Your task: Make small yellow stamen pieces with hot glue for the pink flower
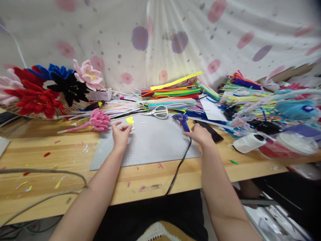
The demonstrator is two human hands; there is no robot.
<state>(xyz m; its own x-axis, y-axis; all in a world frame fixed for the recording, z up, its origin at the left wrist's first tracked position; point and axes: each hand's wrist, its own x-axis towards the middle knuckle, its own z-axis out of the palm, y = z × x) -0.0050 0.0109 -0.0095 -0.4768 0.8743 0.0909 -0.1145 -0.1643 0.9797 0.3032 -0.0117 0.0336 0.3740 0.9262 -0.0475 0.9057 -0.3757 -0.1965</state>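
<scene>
My left hand (121, 134) is over the left part of a grey cutting mat (155, 147), its fingers loosely bent and apart, nothing visible in them. Just beyond its fingertips lie small yellow pieces (130, 120). On the mat's right side, my right hand (200, 134) is beside a blue glue gun (185, 124), thumb close to the bottom of the handle. Thumb and fingers look apart; whether the thumb touches the gun is unclear. A black cord (179, 165) runs from the gun toward the table's front edge. White-handled scissors (160, 112) rest at the mat's back edge.
A pink fuzzy flower (99, 120) lies left of the mat. Red, blue, black and pink flowers (37, 97) stand back left. Bundles of coloured pipe cleaners (173, 93) line the back. A black flat object (209, 130), a white roll (249, 143) and a grey cable (50, 171) are around.
</scene>
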